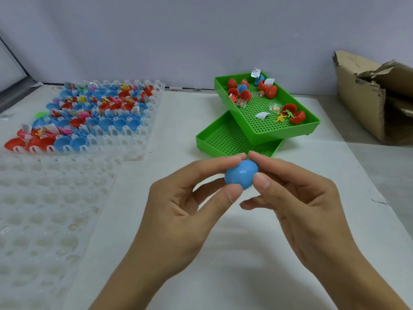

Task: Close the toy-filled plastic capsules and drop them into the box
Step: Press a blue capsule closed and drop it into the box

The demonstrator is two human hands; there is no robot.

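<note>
I have the blue capsule (241,174) pinched between my left hand (178,211) and right hand (299,204) above the table, halves seemingly just pressed shut; next I'd carry it right to the cardboard box (366,97).

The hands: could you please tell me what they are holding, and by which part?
Both hold one blue capsule: left hand pinches its left half, right hand its right half, thumbs nearest the camera.

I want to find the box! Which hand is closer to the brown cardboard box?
The right hand. The cardboard box sits at the far right of the table, on that hand's side. The left hand is farther away, on the other side of the blue capsule both hands hold.
</note>
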